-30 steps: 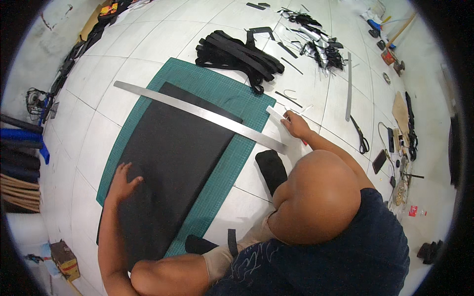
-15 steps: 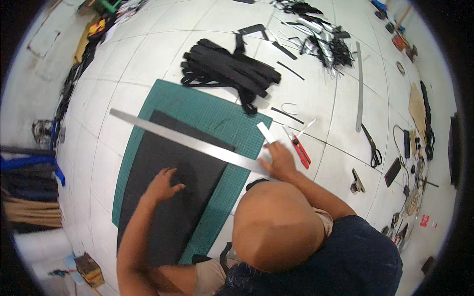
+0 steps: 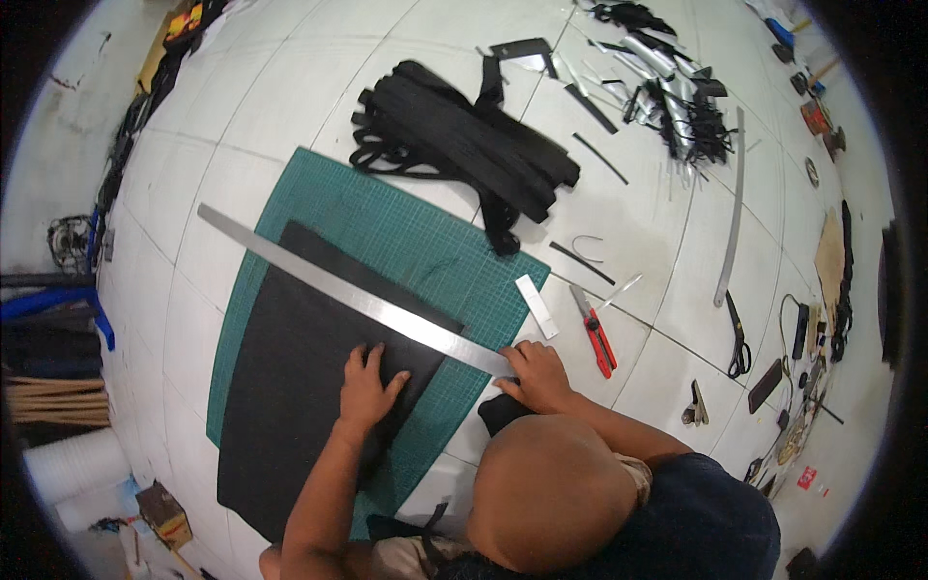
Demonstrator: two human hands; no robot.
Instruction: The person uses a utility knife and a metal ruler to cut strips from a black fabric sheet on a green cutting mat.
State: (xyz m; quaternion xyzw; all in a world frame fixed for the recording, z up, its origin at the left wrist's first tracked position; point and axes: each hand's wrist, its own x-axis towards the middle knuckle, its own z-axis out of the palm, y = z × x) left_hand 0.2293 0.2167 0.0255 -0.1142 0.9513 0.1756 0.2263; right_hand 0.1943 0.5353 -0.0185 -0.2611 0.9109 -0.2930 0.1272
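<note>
A long steel ruler (image 3: 372, 302) lies slantwise across a black fabric sheet (image 3: 290, 377), which rests on a green cutting mat (image 3: 372, 208). My right hand (image 3: 537, 375) grips the ruler's near right end, thumb and fingers at its edges. Just below the ruler, my left hand (image 3: 367, 391) rests on the black sheet, fingers spread and holding nothing. To the right of the mat are a small white block-like strip (image 3: 536, 306) and a red utility knife (image 3: 596, 340).
Beyond the mat lies a bundle of black straps (image 3: 464, 135). Black and silver scraps (image 3: 677, 101) are heaped at the far right. A second metal ruler (image 3: 735, 208) and black-handled scissors (image 3: 739, 348) lie on the tiled floor, with a metal clamp-like piece (image 3: 695, 406) nearer.
My left hand has moved right and come down on the black sheet nearer the ruler. My right hand has drawn back from the white strip to the ruler's end. The view has shifted slightly.
</note>
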